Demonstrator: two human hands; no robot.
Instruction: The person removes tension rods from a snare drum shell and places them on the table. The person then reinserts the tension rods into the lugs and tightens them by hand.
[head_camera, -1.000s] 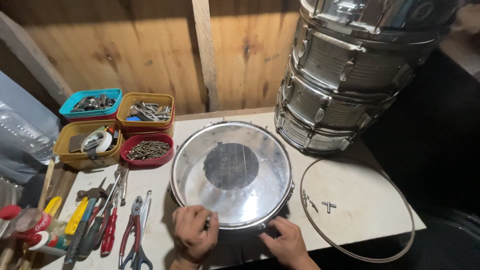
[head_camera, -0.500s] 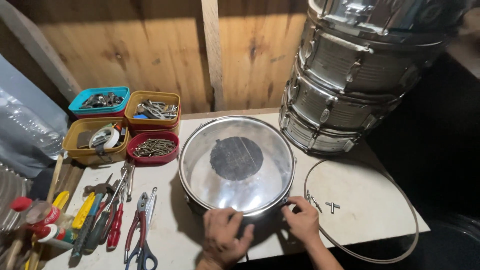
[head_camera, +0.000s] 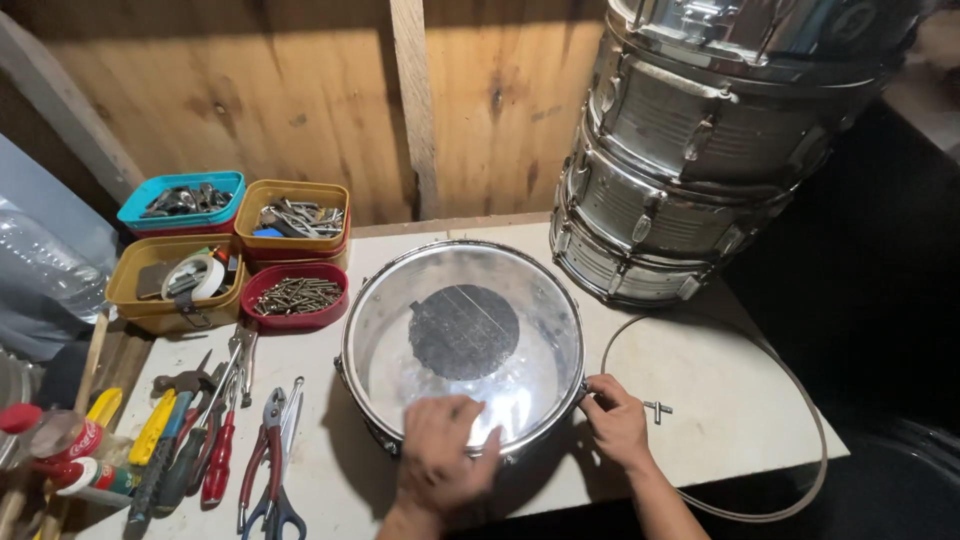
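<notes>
A shiny metal drum (head_camera: 462, 345) sits flat on the white table (head_camera: 700, 400), its round clear head facing up and a dark round patch (head_camera: 464, 331) in the middle of that head. Being round, it has no long side along the table; its axis runs straight up.

The left hand (head_camera: 440, 460) lies palm down on the near edge of the drum head, fingers spread and flat, gripping nothing. The right hand (head_camera: 616, 420) is at the drum's right rim, fingers curled in toward a small fitting there; whether they pinch it is hard to tell from this angle.

Just right of that hand a small T-shaped metal key (head_camera: 657, 409) lies on the table, and a thin metal hoop (head_camera: 790, 400) curves around it to the table's edge. Behind the drum, a stack of chrome drums (head_camera: 700, 150) stands against the wooden wall (head_camera: 300, 110).

At the back left are four small tubs: a blue tub (head_camera: 182, 199) of dark metal parts, an orange tub (head_camera: 293, 217) of metal bits, a yellow tub (head_camera: 170, 282) holding a roll of white tape, and a red tub (head_camera: 295, 295) full of screws. In front of them lie pliers (head_camera: 262, 440), screwdrivers (head_camera: 215, 455) and a hammer (head_camera: 185, 382). At the far left a red-capped bottle (head_camera: 50, 440) with a red label lies on its side.
</notes>
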